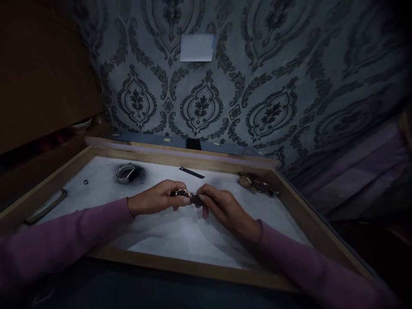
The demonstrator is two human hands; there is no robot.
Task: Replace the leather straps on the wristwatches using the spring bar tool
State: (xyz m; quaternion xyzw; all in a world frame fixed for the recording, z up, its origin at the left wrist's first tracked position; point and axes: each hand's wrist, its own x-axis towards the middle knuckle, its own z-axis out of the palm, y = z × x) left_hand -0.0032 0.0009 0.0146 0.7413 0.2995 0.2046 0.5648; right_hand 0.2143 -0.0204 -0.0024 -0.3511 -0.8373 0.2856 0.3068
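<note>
A wristwatch [183, 193] with a shiny case and a dark strap is held above the white bottom of a shallow wooden tray. My left hand [161, 197] grips its case, the thumb pressed along the near side. The fingers of my right hand [222, 204] pinch the dark strap [196, 199] to the right of the case. Just beyond my hands a flat black strip [192, 173], perhaps a loose strap piece, lies on the white surface. Where strap meets case is too dark and small to make out.
Inside the wooden tray [167, 262], a silver-coloured watch [126, 173] lies at the back left and gold-toned watches [246, 180] at the back right. A small black ring [86, 182] and a long curved object [48, 208] are at the left. A white card [197, 47] hangs on the patterned wall.
</note>
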